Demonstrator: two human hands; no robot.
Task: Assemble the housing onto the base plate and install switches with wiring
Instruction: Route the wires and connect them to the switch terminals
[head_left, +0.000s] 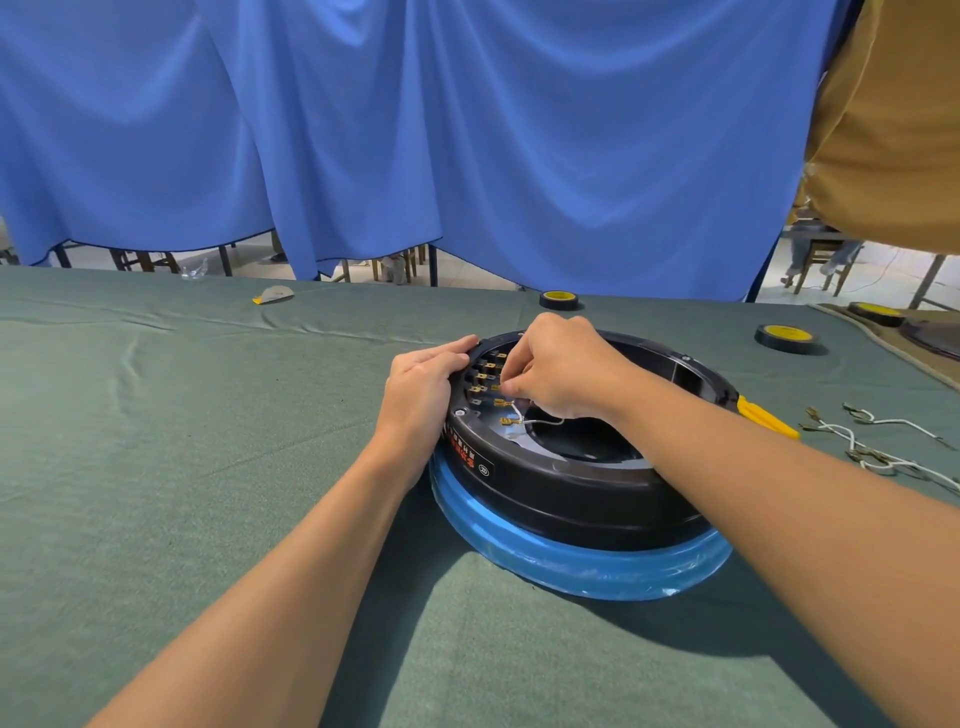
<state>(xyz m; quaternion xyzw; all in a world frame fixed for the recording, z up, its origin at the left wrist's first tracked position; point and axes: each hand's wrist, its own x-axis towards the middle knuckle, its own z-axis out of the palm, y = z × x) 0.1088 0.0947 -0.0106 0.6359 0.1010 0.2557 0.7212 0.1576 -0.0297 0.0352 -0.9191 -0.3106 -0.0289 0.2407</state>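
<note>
**Wiring the terminals on the round housing**

Working just right of the middle of the table (182, 415), on a black round housing (561, 493) seated on a blue-wrapped base plate (571, 566). Resting the left hand (423, 382) on the housing's left rim, fingers straight and pressed together. Pinching the end of a white wire (545, 422) between thumb and forefinger of the right hand (566, 374), at a row of brass terminals (485, 375). Toward the right edge, loose wires (872, 447) and a yellow-handled tool (766, 418), partly hidden behind the right forearm. Near the far edge, a tape roll (559, 300).
</note>
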